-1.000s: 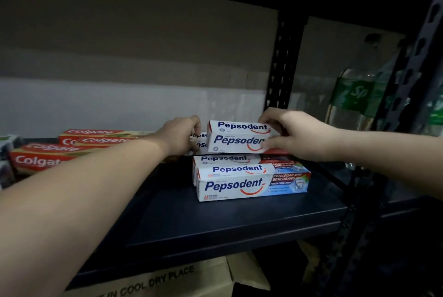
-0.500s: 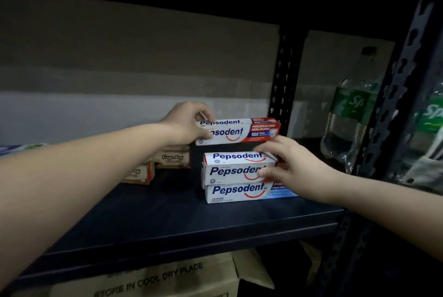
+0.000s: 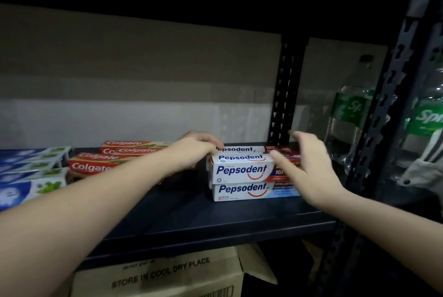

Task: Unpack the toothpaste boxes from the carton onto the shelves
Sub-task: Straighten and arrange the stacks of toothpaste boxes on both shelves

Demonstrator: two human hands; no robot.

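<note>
Resting now atop the stack (image 3: 242,191), the formerly lifted Pepsodent box (image 3: 242,169); left hand (image 3: 194,150) gripping its end, right hand (image 3: 309,172) spread, released.

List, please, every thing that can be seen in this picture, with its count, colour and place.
Pepsodent boxes: at least three, white with red or blue ends, stacked on the shelf at centre.
Colgate boxes: at least three, red, stacked left of the Pepsodent stack.
Blue and white boxes: several, at the far left of the shelf; brand not readable.
Shelf: one, dark, under the boxes.
Carton: one, brown, below the shelf, flap open.
Sprite bottles: at least two, clear with green labels, on the right behind the rack post.
Left hand: fingers curled on the left end of the back upper Pepsodent box.
Right hand: fingers spread at the right end of the stack.
</note>
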